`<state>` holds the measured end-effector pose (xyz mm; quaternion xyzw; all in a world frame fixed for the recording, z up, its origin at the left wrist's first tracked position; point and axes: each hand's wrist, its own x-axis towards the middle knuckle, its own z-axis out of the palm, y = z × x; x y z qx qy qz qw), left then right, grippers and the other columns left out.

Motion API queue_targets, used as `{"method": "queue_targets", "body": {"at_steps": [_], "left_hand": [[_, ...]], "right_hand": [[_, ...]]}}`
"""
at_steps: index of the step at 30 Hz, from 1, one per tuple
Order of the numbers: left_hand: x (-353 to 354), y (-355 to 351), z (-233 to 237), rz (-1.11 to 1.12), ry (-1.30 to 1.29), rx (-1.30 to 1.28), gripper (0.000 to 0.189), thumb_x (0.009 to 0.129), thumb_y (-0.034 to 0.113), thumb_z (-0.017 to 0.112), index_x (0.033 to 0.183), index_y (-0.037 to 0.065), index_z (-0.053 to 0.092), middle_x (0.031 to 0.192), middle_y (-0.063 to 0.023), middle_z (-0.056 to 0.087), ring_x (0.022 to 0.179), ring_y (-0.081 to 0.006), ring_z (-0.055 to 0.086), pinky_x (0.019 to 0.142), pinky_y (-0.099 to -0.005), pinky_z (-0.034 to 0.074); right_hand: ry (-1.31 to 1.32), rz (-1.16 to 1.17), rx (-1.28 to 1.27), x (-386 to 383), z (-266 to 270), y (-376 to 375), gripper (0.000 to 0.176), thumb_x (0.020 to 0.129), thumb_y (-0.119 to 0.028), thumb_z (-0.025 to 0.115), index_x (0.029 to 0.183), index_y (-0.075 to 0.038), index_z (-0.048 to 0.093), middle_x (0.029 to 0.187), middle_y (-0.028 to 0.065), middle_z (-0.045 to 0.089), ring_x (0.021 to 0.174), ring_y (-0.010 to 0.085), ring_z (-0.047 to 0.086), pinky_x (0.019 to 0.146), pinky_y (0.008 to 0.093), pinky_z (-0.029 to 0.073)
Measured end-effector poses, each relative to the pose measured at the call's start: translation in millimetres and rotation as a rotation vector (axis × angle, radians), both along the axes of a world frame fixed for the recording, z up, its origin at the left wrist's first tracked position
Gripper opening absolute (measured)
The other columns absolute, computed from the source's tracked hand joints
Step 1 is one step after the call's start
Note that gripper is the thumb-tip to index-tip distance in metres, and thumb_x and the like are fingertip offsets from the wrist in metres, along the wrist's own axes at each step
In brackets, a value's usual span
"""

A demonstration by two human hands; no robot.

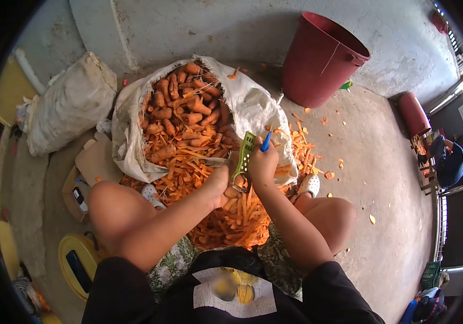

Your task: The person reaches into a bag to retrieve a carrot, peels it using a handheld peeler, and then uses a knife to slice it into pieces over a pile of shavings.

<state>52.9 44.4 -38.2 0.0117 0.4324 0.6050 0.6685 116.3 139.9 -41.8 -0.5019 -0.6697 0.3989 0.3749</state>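
My right hand [263, 164] is closed round a green, perforated peeler [244, 155], whose lower end points toward my lap. A blue handle-like piece [266, 141] sticks up from the same fist; what it belongs to is hidden. Close beside it, my left hand [216, 186] is closed on a carrot [232, 192], mostly covered by the fingers. Below both hands, a heap of orange carrot peelings [231, 224] lies between my legs. Straight ahead, a white woven sack [129, 135] lies open, full of whole carrots [191, 102], with peelings at its mouth.
A tall red bin [320, 65] stands by the wall, a second white sack [72, 102] to the left. An open cardboard box [75, 194] and a yellow lid with a dark phone [78, 270] are near my left knee. Another person [450, 162] sits far right beside a tipped red container [414, 114].
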Motion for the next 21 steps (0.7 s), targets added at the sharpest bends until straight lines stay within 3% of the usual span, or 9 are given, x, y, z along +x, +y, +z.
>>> {"method": "queue_targets", "body": {"at_steps": [2, 5, 8, 11, 15, 17, 18, 21], "left_hand": [[-1, 1, 10, 0.078, -0.011, -0.02, 0.026, 0.093, 0.029, 0.029, 0.087, 0.012, 0.048, 0.069, -0.0009, 0.053, 0.054, -0.0137, 0.052, 0.044, -0.0282, 0.046], [-2, 8, -8, 0.226, -0.073, -0.046, 0.035, 0.09, 0.042, 0.031, 0.093, 0.012, 0.048, 0.074, -0.001, 0.053, 0.064, -0.0157, 0.055, 0.054, -0.0336, 0.047], [0, 14, -1, 0.394, -0.126, -0.086, 0.037, 0.091, 0.041, 0.028, 0.093, 0.01, 0.049, 0.078, -0.0027, 0.054, 0.071, -0.0177, 0.056, 0.064, -0.0362, 0.048], [-2, 20, 14, 0.41, -0.214, -0.02, 0.036, 0.092, 0.038, 0.026, 0.093, 0.01, 0.049, 0.081, -0.0025, 0.056, 0.072, -0.0188, 0.057, 0.069, -0.0371, 0.049], [-8, 24, 2, 0.548, -0.234, 0.048, 0.033, 0.093, 0.032, 0.023, 0.093, 0.005, 0.043, 0.078, -0.0056, 0.051, 0.065, -0.0159, 0.052, 0.057, -0.0347, 0.049], [-22, 9, 5, 0.583, -0.028, 0.003, 0.033, 0.092, 0.031, 0.027, 0.095, 0.002, 0.042, 0.076, -0.0084, 0.048, 0.062, -0.0146, 0.049, 0.056, -0.0327, 0.048], [-36, 6, 9, 0.683, -0.031, 0.03, 0.032, 0.091, 0.029, 0.028, 0.095, -0.001, 0.041, 0.073, -0.0081, 0.047, 0.059, -0.0143, 0.048, 0.051, -0.0301, 0.045], [-64, -3, 17, 0.528, -0.109, 0.142, 0.027, 0.091, 0.029, 0.024, 0.087, 0.007, 0.04, 0.069, -0.006, 0.046, 0.057, -0.0162, 0.047, 0.045, -0.0271, 0.037]], "right_hand": [[0.01, -0.045, -0.086, -1, 1, 4, 0.03, 0.087, -0.024, 0.046, 0.071, 0.002, 0.049, 0.054, 0.0136, 0.046, 0.048, 0.0239, 0.042, 0.051, 0.0357, 0.035], [0.113, -0.108, -0.131, -4, -9, 14, 0.031, 0.088, -0.023, 0.045, 0.07, 0.002, 0.048, 0.052, 0.0103, 0.043, 0.047, 0.0204, 0.039, 0.05, 0.0351, 0.034], [0.123, -0.16, -0.158, -6, -10, 16, 0.031, 0.089, -0.023, 0.044, 0.071, 0.002, 0.048, 0.051, 0.0073, 0.042, 0.047, 0.0174, 0.039, 0.049, 0.0346, 0.034], [0.126, -0.216, -0.193, -6, 1, 14, 0.031, 0.089, -0.023, 0.042, 0.071, 0.001, 0.048, 0.052, 0.0067, 0.043, 0.047, 0.0164, 0.039, 0.049, 0.0337, 0.034], [0.101, -0.223, -0.146, -4, -15, 27, 0.031, 0.089, -0.023, 0.042, 0.07, 0.001, 0.048, 0.053, 0.005, 0.045, 0.047, 0.0153, 0.039, 0.047, 0.0321, 0.034], [0.547, -0.465, -0.436, 11, -35, 67, 0.027, 0.085, -0.018, 0.049, 0.068, 0.002, 0.05, 0.059, 0.0063, 0.051, 0.049, 0.0148, 0.042, 0.044, 0.0325, 0.036], [0.594, -0.572, -0.564, 26, -39, 85, 0.021, 0.085, -0.016, 0.047, 0.074, 0.001, 0.053, 0.064, 0.007, 0.054, 0.051, 0.0165, 0.05, 0.044, 0.0322, 0.041], [0.418, -0.493, -0.417, 32, -32, 91, 0.024, 0.088, -0.018, 0.044, 0.073, 0.0, 0.049, 0.059, 0.0054, 0.05, 0.048, 0.0145, 0.047, 0.043, 0.0309, 0.039]]}}
